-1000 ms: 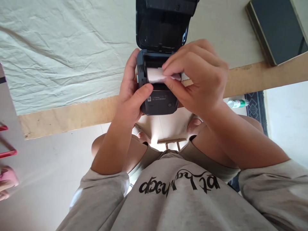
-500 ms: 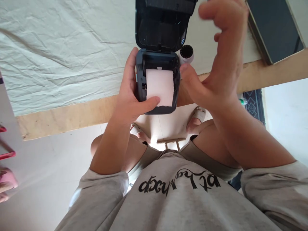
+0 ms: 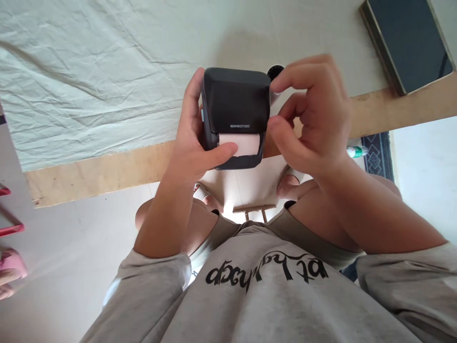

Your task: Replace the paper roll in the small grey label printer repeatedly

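Observation:
A dark label printer point(image 3: 237, 100) with NIIMBOT lettering is held above the front edge of the table. Its lid now covers the upper part of the body, and white paper point(image 3: 246, 145) shows below the lid's front edge. My left hand point(image 3: 200, 138) grips the printer from the left, thumb lying on the paper and fingers along the side. At the printer's right side is my right hand point(image 3: 314, 114), with thumb and forefinger apart and curved, their tips at or close to the lid's edge. Whether they touch it I cannot tell.
A pale cloth point(image 3: 89, 85) covers the table, with a wooden edge point(image 3: 100, 183) in front. A dark flat-topped box point(image 3: 410, 43) lies at the right. Behind my right hand, a small round black-topped object point(image 3: 275, 72) is partly hidden. Another person's foot in a pink slipper point(image 3: 14, 263) shows at far left.
The printer's lid has swung down from upright over the paper compartment. My right hand has come down and toward the printer's right side. My left hand keeps its hold.

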Demonstrator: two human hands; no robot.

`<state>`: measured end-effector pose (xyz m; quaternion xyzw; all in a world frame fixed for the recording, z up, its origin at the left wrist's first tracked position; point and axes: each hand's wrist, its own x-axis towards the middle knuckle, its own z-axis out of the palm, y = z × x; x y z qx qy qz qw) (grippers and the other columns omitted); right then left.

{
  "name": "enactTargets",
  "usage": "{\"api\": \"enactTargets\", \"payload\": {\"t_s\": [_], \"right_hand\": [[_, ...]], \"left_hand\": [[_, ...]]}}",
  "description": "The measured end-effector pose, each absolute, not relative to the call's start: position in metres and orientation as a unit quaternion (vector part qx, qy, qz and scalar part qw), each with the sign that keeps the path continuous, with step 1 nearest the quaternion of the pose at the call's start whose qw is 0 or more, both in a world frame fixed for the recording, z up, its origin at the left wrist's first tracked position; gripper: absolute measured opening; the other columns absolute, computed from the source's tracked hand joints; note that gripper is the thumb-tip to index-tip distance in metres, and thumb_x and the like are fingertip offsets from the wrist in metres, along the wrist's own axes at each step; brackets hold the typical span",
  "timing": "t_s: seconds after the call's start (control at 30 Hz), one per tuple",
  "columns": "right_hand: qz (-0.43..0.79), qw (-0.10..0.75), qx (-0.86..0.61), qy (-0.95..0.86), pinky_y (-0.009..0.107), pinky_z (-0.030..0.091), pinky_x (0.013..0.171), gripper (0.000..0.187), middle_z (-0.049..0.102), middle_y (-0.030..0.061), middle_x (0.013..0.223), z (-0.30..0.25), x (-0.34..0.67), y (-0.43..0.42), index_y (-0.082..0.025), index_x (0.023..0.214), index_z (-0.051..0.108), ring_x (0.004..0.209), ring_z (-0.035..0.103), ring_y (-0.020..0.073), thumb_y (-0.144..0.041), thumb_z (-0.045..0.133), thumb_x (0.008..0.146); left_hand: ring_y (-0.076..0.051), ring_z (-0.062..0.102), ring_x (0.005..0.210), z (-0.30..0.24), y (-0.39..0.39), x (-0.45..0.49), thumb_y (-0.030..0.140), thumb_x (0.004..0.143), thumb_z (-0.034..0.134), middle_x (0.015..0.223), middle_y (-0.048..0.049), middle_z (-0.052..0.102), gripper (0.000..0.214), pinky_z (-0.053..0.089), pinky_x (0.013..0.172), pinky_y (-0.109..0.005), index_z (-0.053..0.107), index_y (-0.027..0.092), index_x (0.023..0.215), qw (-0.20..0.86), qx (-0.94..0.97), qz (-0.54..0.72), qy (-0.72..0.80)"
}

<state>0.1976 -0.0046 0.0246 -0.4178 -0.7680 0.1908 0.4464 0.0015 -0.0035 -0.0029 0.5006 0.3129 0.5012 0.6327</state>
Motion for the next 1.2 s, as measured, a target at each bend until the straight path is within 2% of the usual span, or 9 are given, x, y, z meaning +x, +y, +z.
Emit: {"api": "enactTargets", "payload": {"t_s": [0.1, 0.17, 0.23, 0.37, 0.57, 0.73, 0.83, 0.93, 1.2], "right_hand": [[0.236, 0.424, -0.406, -0.774, 0.022, 0.05, 0.054, 0.028, 0.047, 0.0062, 0.123, 0.02, 0.195, -0.008, -0.024, 0.11, 0.048, 0.087, 0.055, 0.011, -0.025, 0.05, 0.082], [0.255, 0.417, -0.403, -0.773, 0.022, 0.051, 0.056, 0.032, 0.042, 0.0058, 0.131, 0.017, 0.193, -0.009, -0.026, 0.114, 0.044, 0.092, 0.055, 0.0114, -0.03, 0.05, 0.083], [0.273, 0.419, -0.397, -0.769, 0.022, 0.05, 0.056, 0.038, 0.039, 0.0062, 0.135, 0.015, 0.19, -0.01, -0.027, 0.119, 0.04, 0.098, 0.054, 0.0126, -0.037, 0.049, 0.084], [0.296, 0.434, -0.381, -0.761, 0.022, 0.049, 0.055, 0.04, 0.035, 0.0067, 0.139, 0.011, 0.184, -0.009, -0.027, 0.123, 0.036, 0.107, 0.052, 0.015, -0.04, 0.044, 0.087], [0.236, 0.455, -0.372, -0.774, 0.034, 0.054, 0.082, 0.038, 0.041, 0.0065, 0.133, 0.003, 0.178, -0.003, -0.03, 0.122, 0.035, 0.132, 0.038, 0.0212, -0.042, 0.04, 0.087], [0.254, 0.467, -0.34, -0.776, 0.038, 0.048, 0.099, 0.05, 0.042, 0.0059, 0.131, -0.001, 0.178, 0.002, -0.03, 0.128, 0.032, 0.126, 0.043, 0.0196, -0.045, 0.048, 0.083], [0.26, 0.463, -0.327, -0.782, 0.039, 0.044, 0.106, 0.051, 0.043, 0.0044, 0.13, -0.001, 0.179, 0.004, -0.03, 0.128, 0.033, 0.124, 0.044, 0.019, -0.046, 0.05, 0.083], [0.252, 0.471, -0.306, -0.788, 0.041, 0.042, 0.108, 0.053, 0.043, 0.004, 0.128, -0.001, 0.179, 0.006, -0.031, 0.128, 0.033, 0.126, 0.043, 0.0205, -0.047, 0.052, 0.081], [0.215, 0.467, -0.299, -0.804, 0.046, 0.044, 0.105, 0.048, 0.046, 0.0044, 0.122, -0.002, 0.178, 0.008, -0.029, 0.126, 0.032, 0.125, 0.042, 0.0223, -0.043, 0.048, 0.083]], "left_hand": [[-0.031, 0.051, 0.116, -0.003, -0.005, 0.004, 0.04, 0.064, 0.076, 0.117, -0.001, 0.06, 0.06, 0.046, 0.094, -0.045, 0.051, 0.033, 0.118, 0.622, 0.49, 0.53, 0.303], [-0.03, 0.052, 0.115, -0.001, -0.007, 0.005, 0.038, 0.074, 0.069, 0.108, -0.0025, 0.062, 0.043, 0.046, 0.093, -0.044, 0.055, 0.028, 0.113, 0.616, 0.47, 0.531, 0.343], [-0.03, 0.05, 0.118, 0.001, -0.009, 0.006, 0.034, 0.075, 0.068, 0.102, -0.0026, 0.064, 0.038, 0.044, 0.096, -0.045, 0.056, 0.026, 0.11, 0.62, 0.459, 0.528, 0.354], [-0.031, 0.047, 0.124, 0.005, -0.01, 0.006, 0.032, 0.074, 0.069, 0.101, -0.0006, 0.064, 0.043, 0.041, 0.099, -0.045, 0.055, 0.027, 0.113, 0.632, 0.45, 0.529, 0.344], [-0.029, 0.054, 0.117, 0.001, -0.008, 0.009, 0.041, 0.068, 0.069, 0.118, -0.0005, 0.059, 0.057, 0.045, 0.094, -0.043, 0.049, 0.035, 0.121, 0.615, 0.49, 0.522, 0.33], [-0.028, 0.057, 0.111, -0.003, -0.007, 0.009, 0.039, 0.072, 0.062, 0.111, -0.003, 0.059, 0.05, 0.048, 0.087, -0.04, 0.049, 0.035, 0.121, 0.593, 0.512, 0.541, 0.306], [-0.028, 0.059, 0.107, -0.007, -0.005, 0.005, 0.037, 0.068, 0.066, 0.11, -0.0026, 0.058, 0.055, 0.05, 0.084, -0.041, 0.049, 0.037, 0.12, 0.599, 0.523, 0.526, 0.301], [-0.03, 0.058, 0.108, -0.011, -0.002, 0.002, 0.035, 0.061, 0.071, 0.113, -0.0019, 0.057, 0.063, 0.051, 0.083, -0.041, 0.049, 0.04, 0.119, 0.602, 0.532, 0.519, 0.29], [-0.031, 0.057, 0.111, -0.012, 0.0, 0.001, 0.043, 0.061, 0.069, 0.117, -0.0028, 0.056, 0.062, 0.05, 0.086, -0.043, 0.047, 0.037, 0.119, 0.603, 0.524, 0.507, 0.324]]}}
